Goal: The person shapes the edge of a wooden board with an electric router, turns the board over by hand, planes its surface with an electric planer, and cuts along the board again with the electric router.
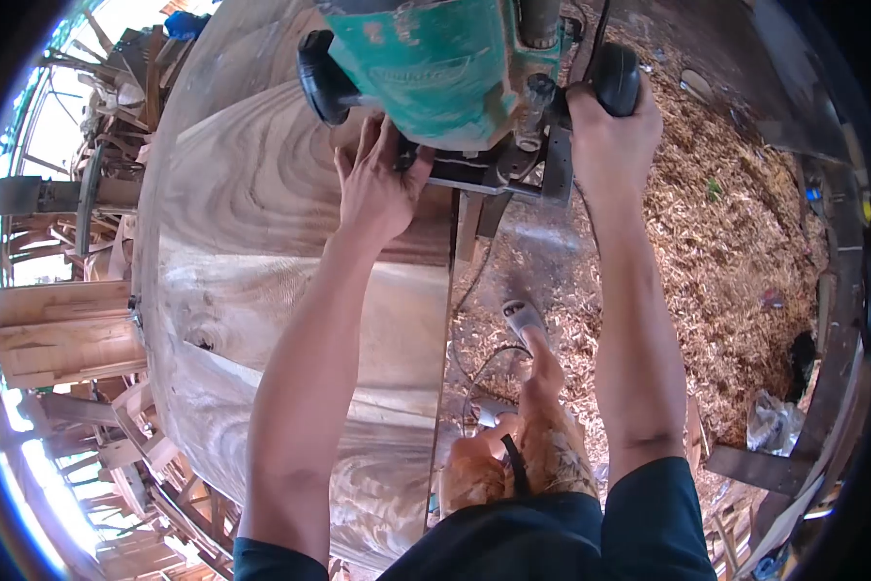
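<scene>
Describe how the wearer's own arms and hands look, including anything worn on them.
The left hand and right hand are bare, with no gloves. No watch or wristband shows on either side. The left sleeve and right sleeve are short and dark, ending above the elbow, with no visible markings.

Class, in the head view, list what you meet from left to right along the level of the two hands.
Jumbled brown wood pieces, broad wavy-grained wooden panel, bare left hand, dark metal base of the green power tool, bare right hand, pale curled wood shavings.
</scene>
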A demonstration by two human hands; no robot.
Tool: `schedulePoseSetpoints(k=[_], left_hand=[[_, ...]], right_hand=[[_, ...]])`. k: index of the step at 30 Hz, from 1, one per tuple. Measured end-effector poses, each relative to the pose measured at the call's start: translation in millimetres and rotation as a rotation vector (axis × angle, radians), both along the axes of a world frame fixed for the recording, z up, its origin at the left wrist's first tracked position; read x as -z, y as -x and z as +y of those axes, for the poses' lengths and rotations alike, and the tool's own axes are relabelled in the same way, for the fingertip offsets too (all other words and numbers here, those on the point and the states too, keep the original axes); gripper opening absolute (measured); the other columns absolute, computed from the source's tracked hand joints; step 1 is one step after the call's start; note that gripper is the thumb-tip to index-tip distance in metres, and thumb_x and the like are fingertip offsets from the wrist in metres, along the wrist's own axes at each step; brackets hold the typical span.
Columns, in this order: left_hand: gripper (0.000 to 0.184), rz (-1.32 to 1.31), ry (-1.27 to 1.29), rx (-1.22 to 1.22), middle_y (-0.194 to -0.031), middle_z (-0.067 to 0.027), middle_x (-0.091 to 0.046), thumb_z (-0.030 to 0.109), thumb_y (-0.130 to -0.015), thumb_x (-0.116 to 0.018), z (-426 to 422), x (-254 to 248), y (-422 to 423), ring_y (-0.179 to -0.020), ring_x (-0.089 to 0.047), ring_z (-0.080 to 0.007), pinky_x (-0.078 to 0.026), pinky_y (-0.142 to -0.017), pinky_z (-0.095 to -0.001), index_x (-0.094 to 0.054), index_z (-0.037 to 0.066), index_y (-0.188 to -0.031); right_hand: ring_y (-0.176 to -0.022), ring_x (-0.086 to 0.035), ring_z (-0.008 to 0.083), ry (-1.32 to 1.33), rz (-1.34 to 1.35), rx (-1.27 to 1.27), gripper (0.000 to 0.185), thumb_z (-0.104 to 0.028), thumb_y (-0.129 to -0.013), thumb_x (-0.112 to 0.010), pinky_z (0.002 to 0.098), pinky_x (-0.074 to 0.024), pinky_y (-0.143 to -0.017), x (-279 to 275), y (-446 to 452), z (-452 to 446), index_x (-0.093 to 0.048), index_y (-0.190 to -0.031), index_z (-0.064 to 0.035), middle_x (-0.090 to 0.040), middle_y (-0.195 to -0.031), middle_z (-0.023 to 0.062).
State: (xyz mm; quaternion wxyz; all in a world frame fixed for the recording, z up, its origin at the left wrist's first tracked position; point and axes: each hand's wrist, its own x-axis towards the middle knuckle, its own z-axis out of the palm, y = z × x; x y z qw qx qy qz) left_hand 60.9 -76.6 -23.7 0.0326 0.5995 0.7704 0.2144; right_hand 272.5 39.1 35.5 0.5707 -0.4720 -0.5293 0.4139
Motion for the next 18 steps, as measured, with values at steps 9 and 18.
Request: schedulePoseSetpoints(k=[9, 18], left_hand=[[0.061, 0.001, -0.009, -0.021, -0.147, -0.0174, -0.049, 0.049, -0.101, -0.048, 74, -4, 20, -0.145, -0.032, -0.0368, -0.019, -0.112, -0.0664, -0.039, 0.013, -0.149], [0.062, 0.026, -0.035, -0.085, -0.145, -0.0165, -0.052, 0.053, -0.1, -0.045, 122, 4, 34, -0.144, -0.035, -0.0363, -0.019, -0.115, -0.063, -0.042, 0.011, -0.147]], right_hand=[[-0.049, -0.054, 0.0121, -0.1, -0.104, 0.046, 0.018, -0.015, -0.078, -0.068, 0.0294, -0.0437, -0.047, 14, 24, 79, -0.059, -0.084, -0.0007, -0.056, -0.062, 0.0043], [-0.058, -0.055, 0.0143, -0.113, -0.045, 0.009, 0.018, -0.013, -0.077, -0.068, 0.031, -0.0459, -0.054, 8, 41, 122, -0.061, -0.087, -0.0005, -0.058, -0.069, 0.0048]])
